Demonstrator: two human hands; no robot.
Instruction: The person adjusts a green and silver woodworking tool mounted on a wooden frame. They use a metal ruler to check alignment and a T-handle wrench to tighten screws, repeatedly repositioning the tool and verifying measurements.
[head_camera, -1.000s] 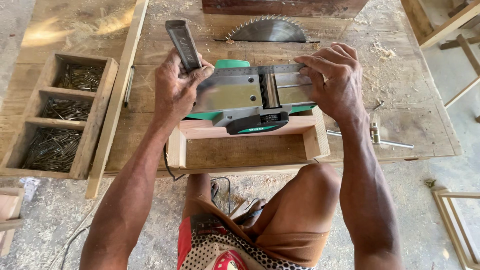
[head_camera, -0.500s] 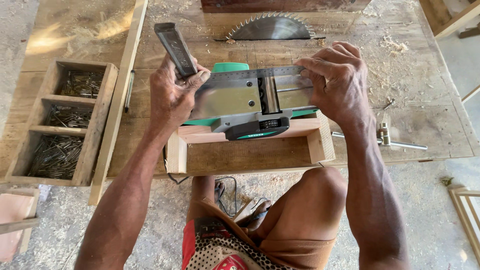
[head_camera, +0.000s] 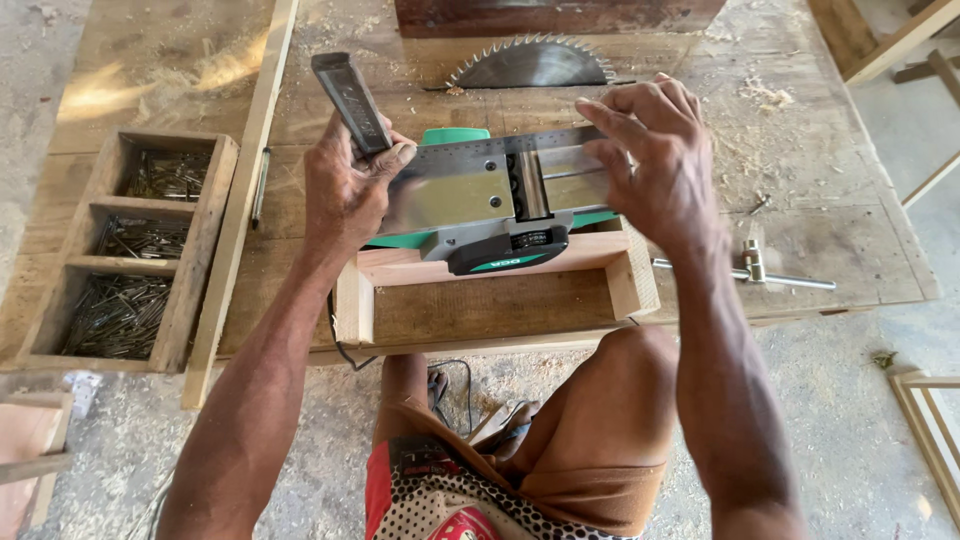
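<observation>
A green and grey electric planer (head_camera: 470, 195) lies upside down, its metal sole facing up, across a small wooden frame (head_camera: 495, 290) at the front of a wooden workbench. My left hand (head_camera: 345, 185) grips a dark flat bar (head_camera: 350, 100) that points up and away, and rests against the planer's left end. My right hand (head_camera: 650, 160) presses on the planer's right end, fingers spread over the sole.
A wooden tray (head_camera: 130, 250) with three compartments of nails sits at the left. A long wooden strip (head_camera: 240, 200) lies beside it. A circular saw blade (head_camera: 530, 65) rises from the bench behind the planer. A metal clamp rod (head_camera: 760, 275) lies at the right. Sawdust covers the floor.
The view has shifted slightly; my right hand's fingers have lifted and spread a little on the planer. The left hand still holds the bar in the same place.
</observation>
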